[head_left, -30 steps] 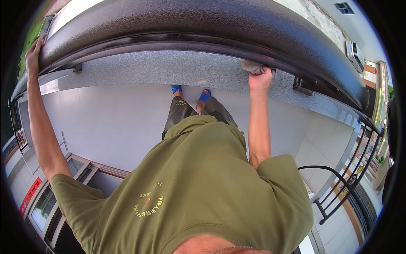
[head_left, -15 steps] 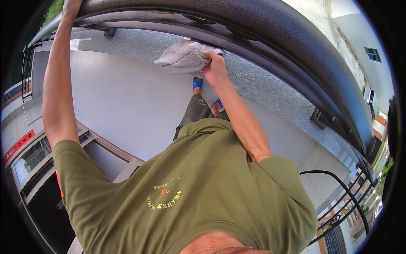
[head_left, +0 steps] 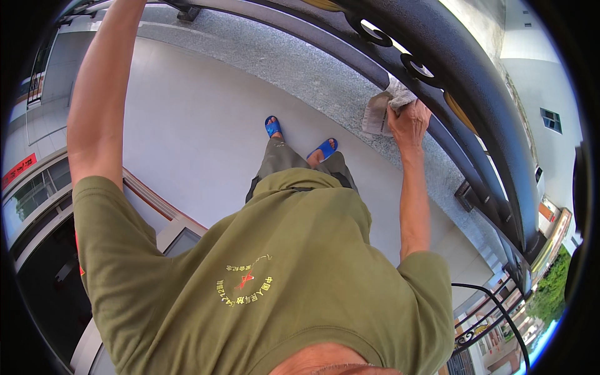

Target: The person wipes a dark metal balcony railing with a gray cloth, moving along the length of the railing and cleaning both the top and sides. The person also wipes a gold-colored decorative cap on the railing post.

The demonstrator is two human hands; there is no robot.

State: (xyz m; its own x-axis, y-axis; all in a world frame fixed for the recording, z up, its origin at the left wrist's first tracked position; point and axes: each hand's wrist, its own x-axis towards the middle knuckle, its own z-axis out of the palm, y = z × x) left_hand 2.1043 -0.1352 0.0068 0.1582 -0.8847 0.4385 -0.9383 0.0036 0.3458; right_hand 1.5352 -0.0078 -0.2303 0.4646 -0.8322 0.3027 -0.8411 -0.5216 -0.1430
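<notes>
My right hand [head_left: 410, 124] is closed round a light grey cloth [head_left: 377, 114], its fingers bunched against the dark metal railing [head_left: 400, 65]. Part of the cloth hangs loose beside the fingers, over the grey stone ledge [head_left: 300, 84], and a bit pokes up along the lower rail. Where the cloth meets the metal is partly hidden by the hand. My left forearm [head_left: 100, 106] reaches up along the left side and runs out of the picture at the top, so the left hand is out of sight.
The railing curves from the top to the right, with black scrolls [head_left: 420, 67] between its bars and a bracket [head_left: 464, 195] on the ledge. My feet in blue slippers [head_left: 273, 127] stand on the pale floor [head_left: 187, 119]. A framed door [head_left: 47, 250] is at left, a black cable [head_left: 500, 306] at lower right.
My right hand has moved right with the cloth, from above the ledge to the railing's lower bars. The left hand has gone out of view at the top. The view has shifted.
</notes>
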